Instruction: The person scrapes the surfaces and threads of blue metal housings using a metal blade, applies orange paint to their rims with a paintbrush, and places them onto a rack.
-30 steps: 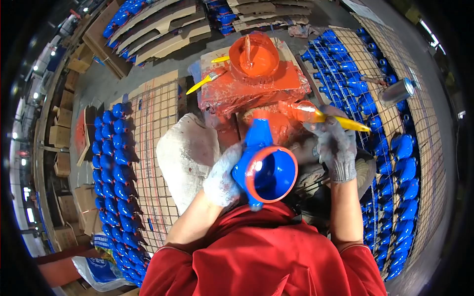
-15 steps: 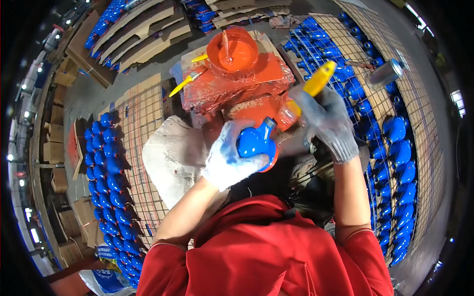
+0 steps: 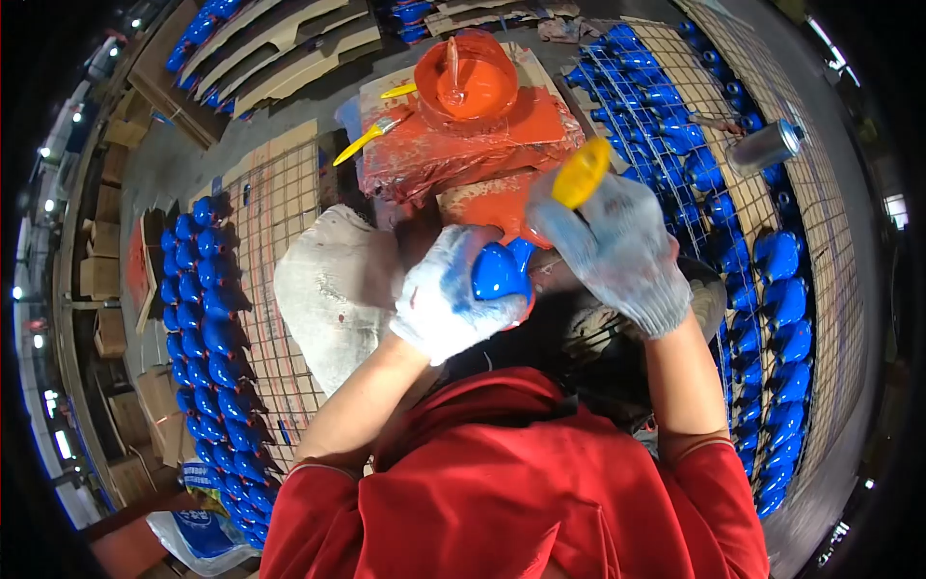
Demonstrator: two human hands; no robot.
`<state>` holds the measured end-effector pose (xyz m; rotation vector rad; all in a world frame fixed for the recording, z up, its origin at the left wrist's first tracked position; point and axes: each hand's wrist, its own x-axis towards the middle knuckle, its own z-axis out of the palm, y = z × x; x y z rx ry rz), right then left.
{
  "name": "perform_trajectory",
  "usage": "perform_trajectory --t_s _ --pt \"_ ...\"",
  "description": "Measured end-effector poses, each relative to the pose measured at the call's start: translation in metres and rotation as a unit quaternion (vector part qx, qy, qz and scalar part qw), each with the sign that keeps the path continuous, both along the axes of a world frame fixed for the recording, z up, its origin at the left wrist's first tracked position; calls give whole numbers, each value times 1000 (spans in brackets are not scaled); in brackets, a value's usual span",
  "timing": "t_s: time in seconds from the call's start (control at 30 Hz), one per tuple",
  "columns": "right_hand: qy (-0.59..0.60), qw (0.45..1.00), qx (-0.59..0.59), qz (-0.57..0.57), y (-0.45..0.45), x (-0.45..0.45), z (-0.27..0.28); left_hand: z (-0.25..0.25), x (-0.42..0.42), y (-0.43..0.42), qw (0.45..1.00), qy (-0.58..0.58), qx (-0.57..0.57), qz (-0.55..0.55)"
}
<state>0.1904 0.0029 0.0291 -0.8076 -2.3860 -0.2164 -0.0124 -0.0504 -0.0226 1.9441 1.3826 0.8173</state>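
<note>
My left hand point(image 3: 439, 299), in a paint-stained white glove, is wrapped round a glossy blue-painted casting point(image 3: 499, 273) with a short neck and a bit of orange-red at its lower edge. My gloved right hand point(image 3: 617, 246) grips a paintbrush point(image 3: 582, 174) by its yellow handle, close to the casting's neck. The hand hides the bristles, so contact with the casting cannot be made out. Beyond both hands, a bowl point(image 3: 461, 121) of orange-red paint, with a stick or brush standing in it, rests on a paint-covered block point(image 3: 415, 169).
A second yellow-handled brush point(image 3: 359, 145) lies at the block's left side. Rows of blue castings point(image 3: 207, 328) stand on a wire mesh rack point(image 3: 275, 232) to the left, with more castings point(image 3: 786, 338) on the right. A spray can point(image 3: 767, 145) lies on the right rack.
My right hand has moved left and the brush has come in toward the casting's neck, its bristles now hidden. The casting has turned in my left hand, its neck less visible.
</note>
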Motion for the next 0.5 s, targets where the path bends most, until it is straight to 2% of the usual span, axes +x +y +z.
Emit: perform_trajectory --t_s 0.03,0.07,0.1,0.13,0.17,0.2,0.27,0.3,0.33,0.4,0.43,0.47,0.5 --pt "11 1000 -3 18 -3 -1 7 0 -5 1 994 -44 -103 18" --pt "11 1000 -1 22 -7 1 11 1 -6 1 994 -44 -100 22" --pt "84 994 -61 35 -10 4 15 2 -8 1 951 -219 -215 33" --pt "155 979 -121 47 -14 7 18 4 -10 1 865 -385 -319 42" --pt "204 965 -161 37 -18 8 23 -2 -13 0 809 -490 -324 13" --pt "270 918 -290 -8 -27 11 30 -1 -14 -3 812 -489 -318 13" --pt "310 902 -300 17 -29 21 31 2 -15 -8 636 -633 -439 47" --pt "333 896 -287 66 -24 29 24 -14 -17 -8 615 -639 -460 42" --pt "401 853 -317 107 -23 33 13 -24 -16 -12 520 -703 -481 -61" --pt "499 760 -400 117 -28 32 9 -5 1 -9 412 -743 -465 -248" --pt "507 744 -416 129 -25 36 2 -5 8 -15 412 -757 -436 -258" --pt "512 742 -414 130 -22 37 -3 -6 3 -17 453 -718 -463 -255" --pt "534 714 -422 164 -19 39 -7 -6 2 -19 485 -710 -444 -252"
